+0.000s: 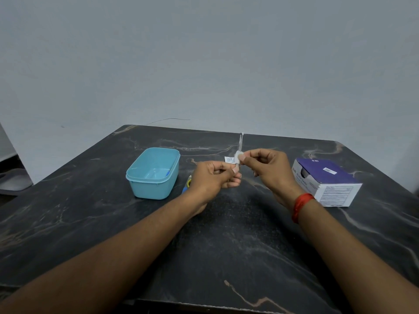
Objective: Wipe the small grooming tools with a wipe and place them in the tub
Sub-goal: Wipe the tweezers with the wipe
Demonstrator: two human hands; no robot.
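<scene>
From the head camera, both hands are up over the middle of the dark marbled counter (226, 234). The left hand (215, 175) is curled closed around the lower end of a thin metal grooming tool (240, 143), holding it upright so its tip points toward the far edge of the counter. The right hand (267, 166) is pinched shut on a small white wipe (238, 155), thumb and forefinger pressing it against the tool's shaft just above the left hand's fingers. A red band (301, 206) circles the right wrist.

Over to the left sits the light blue tub (152, 175), open-topped, with a small blue item (168, 172) lying against its right inner wall; too little shows to name it. Just beside the tub, partly hidden behind the left hand, something yellow and blue (187, 183) lies on the counter. A small torn sachet (230, 159) rests flat behind the hands. Well off to the right stands a purple-and-white box (328, 182), its opening facing left.
</scene>
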